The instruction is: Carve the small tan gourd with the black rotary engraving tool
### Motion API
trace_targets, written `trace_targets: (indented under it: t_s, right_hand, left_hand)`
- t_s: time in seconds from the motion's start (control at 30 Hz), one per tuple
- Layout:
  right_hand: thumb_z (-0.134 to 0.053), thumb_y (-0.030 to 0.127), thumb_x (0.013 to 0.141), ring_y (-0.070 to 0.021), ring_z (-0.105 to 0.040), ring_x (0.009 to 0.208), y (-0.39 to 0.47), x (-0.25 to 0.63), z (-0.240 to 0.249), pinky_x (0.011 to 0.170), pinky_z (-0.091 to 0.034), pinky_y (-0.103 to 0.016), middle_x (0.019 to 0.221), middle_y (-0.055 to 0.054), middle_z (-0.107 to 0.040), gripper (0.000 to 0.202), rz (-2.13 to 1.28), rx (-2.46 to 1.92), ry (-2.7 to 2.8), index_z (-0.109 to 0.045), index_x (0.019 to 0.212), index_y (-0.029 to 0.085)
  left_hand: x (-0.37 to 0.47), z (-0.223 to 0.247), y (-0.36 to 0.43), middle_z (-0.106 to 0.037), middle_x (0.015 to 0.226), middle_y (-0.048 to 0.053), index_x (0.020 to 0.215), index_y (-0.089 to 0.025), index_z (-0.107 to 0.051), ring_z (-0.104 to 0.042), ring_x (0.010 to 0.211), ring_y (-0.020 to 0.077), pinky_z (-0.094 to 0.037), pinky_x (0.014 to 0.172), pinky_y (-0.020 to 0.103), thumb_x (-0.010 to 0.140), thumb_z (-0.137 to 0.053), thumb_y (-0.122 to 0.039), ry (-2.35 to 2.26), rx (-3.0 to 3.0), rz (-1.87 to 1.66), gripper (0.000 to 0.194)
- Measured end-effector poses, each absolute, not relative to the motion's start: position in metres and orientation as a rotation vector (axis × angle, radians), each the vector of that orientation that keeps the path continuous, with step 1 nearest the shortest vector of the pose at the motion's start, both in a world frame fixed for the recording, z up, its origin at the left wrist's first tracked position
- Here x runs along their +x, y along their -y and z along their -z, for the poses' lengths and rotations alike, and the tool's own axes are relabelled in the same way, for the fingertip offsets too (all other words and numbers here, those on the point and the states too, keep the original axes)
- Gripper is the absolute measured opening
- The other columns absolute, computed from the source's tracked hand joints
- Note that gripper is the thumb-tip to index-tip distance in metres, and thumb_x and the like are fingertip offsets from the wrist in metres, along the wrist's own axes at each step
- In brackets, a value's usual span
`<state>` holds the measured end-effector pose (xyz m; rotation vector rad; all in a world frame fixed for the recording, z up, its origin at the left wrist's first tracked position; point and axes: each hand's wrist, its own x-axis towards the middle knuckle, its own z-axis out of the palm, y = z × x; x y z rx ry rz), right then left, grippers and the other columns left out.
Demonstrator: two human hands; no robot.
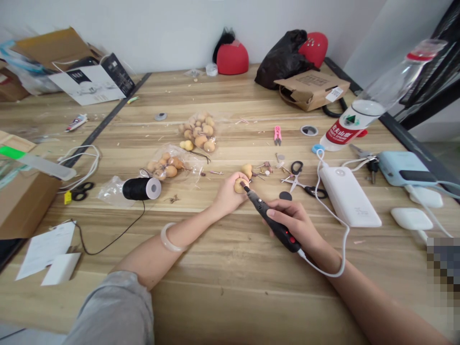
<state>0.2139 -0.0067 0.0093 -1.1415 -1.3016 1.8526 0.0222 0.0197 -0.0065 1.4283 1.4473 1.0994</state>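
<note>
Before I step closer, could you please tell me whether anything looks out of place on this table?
The scissors near the right hand lie open, blades exposed, and loose thread trails from the black spool across the table.

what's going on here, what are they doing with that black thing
A person at a light wooden table holds a small, round, tan gourd-like piece in the left hand. The right hand grips a slim black handheld power tool, its tip at the piece; whether it is cutting, I can't tell. A white cable runs from the tool to a white rectangular power bank. More tan pieces sit in two clear plastic bags beyond the left hand.
</note>
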Motion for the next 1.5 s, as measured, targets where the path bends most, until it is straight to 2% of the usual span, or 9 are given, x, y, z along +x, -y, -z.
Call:
trace_targets:
  t_s: [0.23,0.6,1.5]
  right_hand:
    - [-0.077,0.040,0.067,-0.0111,-0.055,0.042,0.0069,0.2130,-0.0097,0.038,-0.044,-0.022,0.060,-0.001,-0.063,0.029,-1.859,-1.110,1.326,-0.069,0.076,0.014]
    - [-0.075,0.042,0.072,-0.0135,-0.059,0.042,0.0057,0.2164,-0.0046,0.039,-0.044,-0.023,0.064,-0.004,-0.067,0.031,-1.834,-1.115,1.257,-0.070,0.082,0.013]
    - [-0.075,0.039,0.072,-0.0124,-0.060,0.041,0.0056,0.2174,-0.0057,0.038,-0.043,-0.020,0.062,-0.003,-0.066,0.029,-1.877,-1.114,1.263,-0.071,0.081,0.012]
  left_hand:
    - [0.0226,0.0057,-0.0198,-0.055,0.069,-0.005,0.078,-0.018,-0.052,-0.046,0.062,0.0095,-0.037,0.062,0.022,0.062,-0.075,-0.021,-1.454,1.406,-1.087,0.028]
    - [0.0210,0.0073,-0.0190,-0.062,0.081,-0.002,0.078,-0.017,-0.053,-0.054,0.074,0.0121,-0.041,0.073,0.024,0.061,-0.068,-0.012,-1.453,1.448,-1.095,0.023]
    - [0.0209,0.0084,-0.0194,-0.059,0.075,-0.003,0.078,-0.017,-0.053,-0.051,0.069,0.0115,-0.040,0.068,0.023,0.062,-0.070,-0.014,-1.427,1.457,-1.103,0.023]
